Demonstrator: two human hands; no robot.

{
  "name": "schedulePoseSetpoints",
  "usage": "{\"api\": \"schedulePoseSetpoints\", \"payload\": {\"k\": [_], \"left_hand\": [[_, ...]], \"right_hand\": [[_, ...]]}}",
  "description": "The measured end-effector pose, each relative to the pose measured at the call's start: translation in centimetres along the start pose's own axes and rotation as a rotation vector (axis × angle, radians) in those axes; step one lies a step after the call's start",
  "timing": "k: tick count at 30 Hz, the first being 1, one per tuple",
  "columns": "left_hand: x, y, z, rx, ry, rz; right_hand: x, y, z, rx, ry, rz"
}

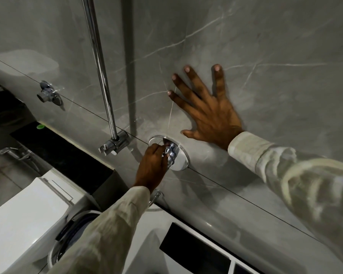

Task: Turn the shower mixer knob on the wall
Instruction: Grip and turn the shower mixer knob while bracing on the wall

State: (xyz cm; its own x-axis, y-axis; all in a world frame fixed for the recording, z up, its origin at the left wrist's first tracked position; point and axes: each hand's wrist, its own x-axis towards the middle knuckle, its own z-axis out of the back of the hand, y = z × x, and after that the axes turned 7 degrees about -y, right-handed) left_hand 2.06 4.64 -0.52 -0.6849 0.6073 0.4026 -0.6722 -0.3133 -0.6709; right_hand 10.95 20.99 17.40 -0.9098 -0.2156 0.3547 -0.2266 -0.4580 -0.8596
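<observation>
The chrome shower mixer knob (171, 153) sticks out of a round chrome plate (181, 160) set in the grey marble wall (265, 46). My left hand (152, 167) reaches up from below and its fingers are closed around the knob, hiding most of it. My right hand (208, 109) lies flat on the wall above and to the right of the plate, fingers spread, holding nothing. Both arms wear pale long sleeves.
A chrome riser pipe (99, 66) runs down the wall to a bracket (115, 145) just left of the knob. Another chrome valve (48, 93) sits further left. A white toilet cistern (28, 214) and a hand sprayer (18, 153) are below left.
</observation>
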Motion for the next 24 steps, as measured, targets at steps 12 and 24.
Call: {"api": "schedulePoseSetpoints", "payload": {"k": [12, 24], "left_hand": [[0.1, -0.5, 0.0, -0.037, -0.035, -0.011], [0.3, -1.2, 0.6, 0.253, 0.035, -0.202]], "right_hand": [[0.0, 0.0, 0.0, -0.006, 0.000, 0.000], [-0.2, 0.0, 0.1, -0.011, -0.008, -0.003]]}}
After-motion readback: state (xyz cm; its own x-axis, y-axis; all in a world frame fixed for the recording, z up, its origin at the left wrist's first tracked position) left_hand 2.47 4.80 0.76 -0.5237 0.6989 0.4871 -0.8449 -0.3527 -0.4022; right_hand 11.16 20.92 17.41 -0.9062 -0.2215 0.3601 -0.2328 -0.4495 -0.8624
